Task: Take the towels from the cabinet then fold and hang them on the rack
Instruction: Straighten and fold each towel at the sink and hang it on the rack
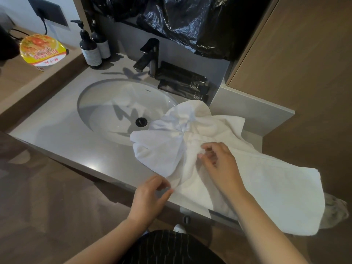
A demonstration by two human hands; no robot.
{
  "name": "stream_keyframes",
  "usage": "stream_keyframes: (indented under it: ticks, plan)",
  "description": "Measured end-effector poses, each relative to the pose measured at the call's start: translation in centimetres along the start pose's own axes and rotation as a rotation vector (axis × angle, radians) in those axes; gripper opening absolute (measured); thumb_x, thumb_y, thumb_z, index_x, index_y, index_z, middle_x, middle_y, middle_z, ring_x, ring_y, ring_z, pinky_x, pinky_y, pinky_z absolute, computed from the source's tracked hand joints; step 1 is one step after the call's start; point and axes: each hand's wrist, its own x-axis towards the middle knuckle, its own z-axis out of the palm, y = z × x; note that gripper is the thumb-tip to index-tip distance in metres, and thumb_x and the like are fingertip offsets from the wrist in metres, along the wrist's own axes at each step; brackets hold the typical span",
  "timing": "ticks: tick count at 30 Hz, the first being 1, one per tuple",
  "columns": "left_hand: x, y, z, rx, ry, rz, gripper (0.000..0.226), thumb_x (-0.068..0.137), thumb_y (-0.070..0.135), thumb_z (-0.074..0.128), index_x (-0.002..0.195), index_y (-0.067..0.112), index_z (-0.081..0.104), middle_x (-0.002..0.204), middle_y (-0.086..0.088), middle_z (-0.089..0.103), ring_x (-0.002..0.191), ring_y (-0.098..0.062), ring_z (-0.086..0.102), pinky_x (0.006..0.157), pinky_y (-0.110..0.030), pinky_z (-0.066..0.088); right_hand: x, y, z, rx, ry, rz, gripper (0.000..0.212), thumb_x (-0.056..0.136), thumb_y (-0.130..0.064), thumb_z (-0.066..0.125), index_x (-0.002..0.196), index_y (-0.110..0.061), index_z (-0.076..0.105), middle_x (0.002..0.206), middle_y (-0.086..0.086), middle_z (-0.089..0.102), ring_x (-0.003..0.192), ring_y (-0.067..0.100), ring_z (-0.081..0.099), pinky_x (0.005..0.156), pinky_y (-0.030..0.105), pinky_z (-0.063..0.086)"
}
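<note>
Grey stone counter (57,128): the left stretch along its front edge is smooth and bare. Oval white sink (99,98) in the middle. Two dark pump bottles (91,52) at the back-left corner, black faucet (150,56) on the back edge. Left hand (150,197) at the front edge, thumb and forefinger pinching a towel hem. White terry towels (209,130) are heaped at the front-right corner, spilling over the edge. Right hand (221,164) on the heap, fingers curled; can't tell if it grips.

Towels (266,183) lie on the counter (66,134) over the sink's (99,103) right rim, faucet (150,56) behind the sink, bottles (90,50) left of the faucet.
</note>
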Motion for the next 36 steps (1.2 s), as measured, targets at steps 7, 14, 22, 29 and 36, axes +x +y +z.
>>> stream_keyframes:
  ticks: [7, 14, 22, 29, 36]
  plan:
    - [-0.5, 0.3, 0.2, -0.02, 0.058, -0.1, 0.017, 0.084, 0.021, 0.073, 0.095, 0.034, 0.07, 0.068, 0.017, 0.065, 0.06, -0.007, 0.062, 0.061, -0.023, 0.057, 2.3, -0.9, 0.1, -0.106, -0.081, -0.025, 0.036, 0.094, -0.032, 0.06, 0.128, -0.02, 0.058, 0.125, -0.006, 0.052, 0.086, 0.005, 0.059, 0.088, 0.02, 0.044]
    - [0.2, 1.1, -1.9, -0.235, -0.131, -0.195, 0.013, 0.089, 0.017, 0.066, 0.092, 0.029, 0.068, 0.07, 0.01, 0.069, 0.05, -0.009, 0.062, 0.056, -0.028, 0.058, 4.1, -0.6, 0.2, -0.219, -0.209, 0.081, 0.05, 0.094, -0.037, 0.06, 0.138, -0.016, 0.052, 0.133, 0.002, 0.048, 0.114, 0.019, 0.053, 0.089, 0.019, 0.034]
    - [0.8, 1.0, -2.7, -0.227, -0.217, -0.199, 0.022, 0.091, 0.028, 0.063, 0.11, 0.034, 0.054, 0.091, 0.012, 0.069, 0.064, -0.016, 0.067, 0.062, -0.027, 0.059, 5.6, -1.0, 0.1, -0.12, -0.066, 0.015, 0.006, 0.094, -0.021, 0.06, 0.092, -0.017, 0.063, 0.103, -0.001, 0.059, 0.089, 0.018, 0.058, 0.075, 0.026, 0.038]
    - [1.6, 0.6, -1.1, 0.0, -0.231, -0.32, 0.023, 0.09, 0.049, 0.057, 0.077, 0.03, 0.058, 0.09, 0.01, 0.058, 0.079, -0.008, 0.059, 0.071, -0.022, 0.048, 6.0, -0.6, 1.5, -0.16, -0.032, 0.045, 0.012, 0.096, -0.022, 0.057, 0.093, -0.012, 0.062, 0.102, 0.002, 0.061, 0.088, 0.021, 0.058, 0.072, 0.031, 0.04]
    - [2.4, 0.8, -0.7, -0.004, -0.254, -0.39, 0.03, 0.093, 0.041, 0.058, 0.071, 0.022, 0.063, 0.072, 0.002, 0.066, 0.063, -0.004, 0.063, 0.063, -0.016, 0.047, 6.0, -0.4, 2.1, -0.181, -0.025, -0.013, 0.01, 0.096, -0.022, 0.057, 0.095, -0.013, 0.061, 0.099, -0.002, 0.059, 0.085, 0.019, 0.056, 0.072, 0.032, 0.042]
